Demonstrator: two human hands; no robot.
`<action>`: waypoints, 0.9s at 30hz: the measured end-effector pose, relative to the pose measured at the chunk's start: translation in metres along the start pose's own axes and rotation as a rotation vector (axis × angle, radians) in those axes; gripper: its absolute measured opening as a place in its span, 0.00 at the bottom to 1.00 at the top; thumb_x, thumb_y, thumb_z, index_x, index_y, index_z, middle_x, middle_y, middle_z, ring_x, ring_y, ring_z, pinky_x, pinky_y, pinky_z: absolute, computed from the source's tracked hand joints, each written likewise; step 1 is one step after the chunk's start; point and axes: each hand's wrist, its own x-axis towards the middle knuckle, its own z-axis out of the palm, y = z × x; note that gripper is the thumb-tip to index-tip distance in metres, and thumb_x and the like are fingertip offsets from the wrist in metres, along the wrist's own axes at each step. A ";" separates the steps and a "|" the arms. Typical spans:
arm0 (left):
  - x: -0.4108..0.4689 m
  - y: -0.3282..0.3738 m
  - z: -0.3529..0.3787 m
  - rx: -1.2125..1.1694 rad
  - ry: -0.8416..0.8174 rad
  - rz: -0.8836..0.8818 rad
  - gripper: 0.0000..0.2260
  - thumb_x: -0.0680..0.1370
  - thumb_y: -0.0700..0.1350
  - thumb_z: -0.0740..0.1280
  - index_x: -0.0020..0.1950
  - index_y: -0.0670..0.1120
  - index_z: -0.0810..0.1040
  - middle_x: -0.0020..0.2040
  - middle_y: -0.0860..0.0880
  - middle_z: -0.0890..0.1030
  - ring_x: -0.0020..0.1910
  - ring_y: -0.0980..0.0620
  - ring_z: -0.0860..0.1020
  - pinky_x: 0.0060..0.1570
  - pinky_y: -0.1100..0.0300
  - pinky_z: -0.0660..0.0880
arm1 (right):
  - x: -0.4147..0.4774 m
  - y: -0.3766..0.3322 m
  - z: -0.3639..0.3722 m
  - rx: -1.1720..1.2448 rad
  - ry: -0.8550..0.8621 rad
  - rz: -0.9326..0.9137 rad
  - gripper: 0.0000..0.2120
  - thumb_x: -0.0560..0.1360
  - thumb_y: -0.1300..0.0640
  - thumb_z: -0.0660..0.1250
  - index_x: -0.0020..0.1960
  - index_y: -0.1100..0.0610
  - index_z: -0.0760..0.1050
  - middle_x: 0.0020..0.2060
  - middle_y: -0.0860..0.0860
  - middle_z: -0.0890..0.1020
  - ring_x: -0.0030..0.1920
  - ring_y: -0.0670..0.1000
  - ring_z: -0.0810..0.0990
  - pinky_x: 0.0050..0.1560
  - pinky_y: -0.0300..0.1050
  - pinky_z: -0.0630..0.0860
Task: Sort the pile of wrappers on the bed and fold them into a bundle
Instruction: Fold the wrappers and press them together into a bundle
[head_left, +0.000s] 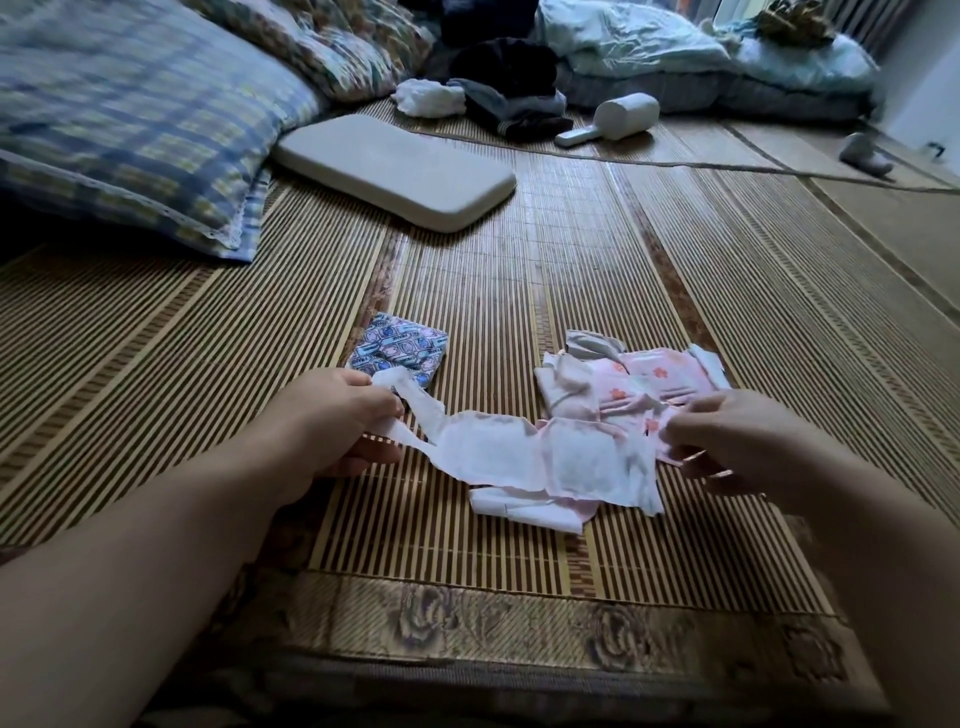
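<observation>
A long white-and-pink wrapper is stretched flat just above the bamboo mat. My left hand pinches its thin white left end. My right hand grips its pink right end. Behind it lies a pile of pink flowered wrappers with a grey-white scrap on top. A blue patterned wrapper lies flat on the mat, just beyond my left hand. More white wrapper pieces lie under the stretched one.
A flat grey-white pad lies further back, a blue checked pillow at the far left. Dark clothes, a white cloth, a white scoop-like object and pale blue bedding sit along the back. The mat's patterned front edge is near me.
</observation>
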 end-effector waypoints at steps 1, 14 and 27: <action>-0.001 0.000 0.000 0.010 -0.002 0.010 0.06 0.74 0.42 0.65 0.45 0.40 0.79 0.38 0.43 0.83 0.32 0.47 0.84 0.34 0.57 0.74 | -0.001 -0.001 0.007 -0.108 -0.021 -0.018 0.07 0.68 0.52 0.72 0.37 0.56 0.81 0.30 0.52 0.83 0.28 0.48 0.78 0.27 0.39 0.72; -0.006 0.001 -0.004 0.021 0.025 0.081 0.06 0.74 0.41 0.65 0.40 0.40 0.79 0.32 0.44 0.79 0.30 0.48 0.83 0.23 0.62 0.71 | -0.004 -0.007 -0.005 0.095 -0.019 0.036 0.01 0.68 0.64 0.71 0.39 0.62 0.80 0.36 0.59 0.83 0.32 0.54 0.81 0.31 0.43 0.75; -0.006 0.004 0.001 -0.045 0.038 0.187 0.08 0.73 0.40 0.66 0.34 0.42 0.78 0.24 0.50 0.76 0.23 0.55 0.74 0.22 0.62 0.69 | -0.011 -0.028 0.014 0.329 -0.012 -0.125 0.11 0.66 0.63 0.74 0.48 0.59 0.78 0.41 0.60 0.83 0.39 0.56 0.82 0.43 0.53 0.80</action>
